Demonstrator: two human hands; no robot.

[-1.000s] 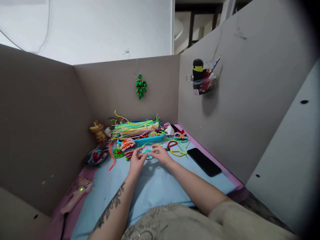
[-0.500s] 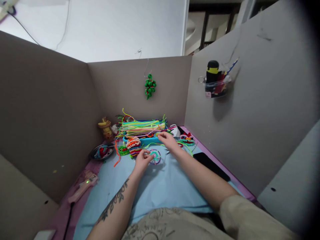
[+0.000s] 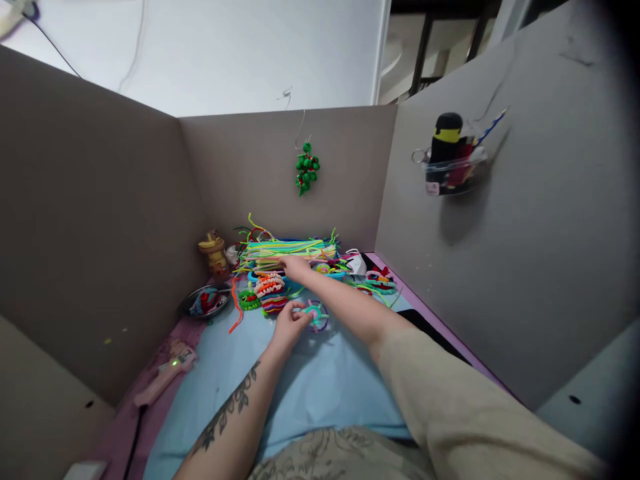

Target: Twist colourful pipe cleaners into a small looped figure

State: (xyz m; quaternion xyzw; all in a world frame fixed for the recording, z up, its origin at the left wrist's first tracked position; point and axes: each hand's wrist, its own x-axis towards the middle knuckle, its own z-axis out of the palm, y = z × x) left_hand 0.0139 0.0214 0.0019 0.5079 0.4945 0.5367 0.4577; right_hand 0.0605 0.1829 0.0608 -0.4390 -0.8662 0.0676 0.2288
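Note:
My left hand (image 3: 290, 325) pinches the edge of a small round piece made of pipe cleaners (image 3: 315, 315), with a teal and pink middle and a purple outer ring. It is held just above the blue cloth (image 3: 340, 380). My right hand (image 3: 297, 269) reaches over to the front of a heap of colourful pipe cleaners (image 3: 295, 250). Its fingertips are bent together against the heap, and what lies between them is too small to make out. A blue tray (image 3: 295, 281) is partly visible under the heap, behind my right forearm.
A striped braided bundle (image 3: 273, 297) and an orange pipe cleaner (image 3: 235, 307) lie left of my hands. A dark bowl (image 3: 187, 308) and a pink glue gun (image 3: 167, 377) are farther left. Grey panels (image 3: 285, 167) enclose the table; a clear cup (image 3: 453, 179) hangs on the right one.
My right hand has moved left along the front of the pipe cleaner heap. The left hand still holds the round piece, now slightly turned. The view has shifted a little.

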